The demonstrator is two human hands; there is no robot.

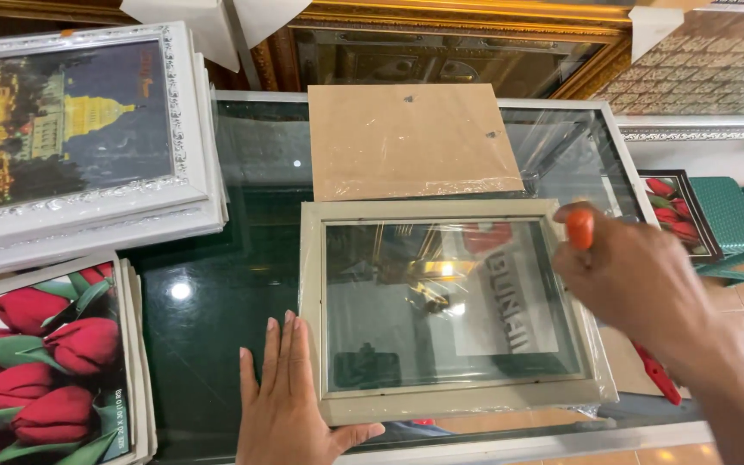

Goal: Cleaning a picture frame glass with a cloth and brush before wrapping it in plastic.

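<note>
A pale grey-green picture frame [312, 293] lies face down on the glass table top [217, 284], with a glass pane [449, 301] set inside it. My left hand [284, 396] lies flat, fingers together, pressing the frame's lower left corner. My right hand [639, 284] grips an orange-handled tool [579, 229] at the frame's right edge; the tool's tip is hidden. A brown backing board [411, 142] lies just behind the frame.
White-framed night city pictures [79, 129] are stacked at the back left. Tulip prints [36, 362] lie at the front left. A gilt frame [458, 43] leans behind. A red tool [658, 377] lies under my right forearm. A small tulip picture [678, 215] and green stools [738, 215] stand to the right.
</note>
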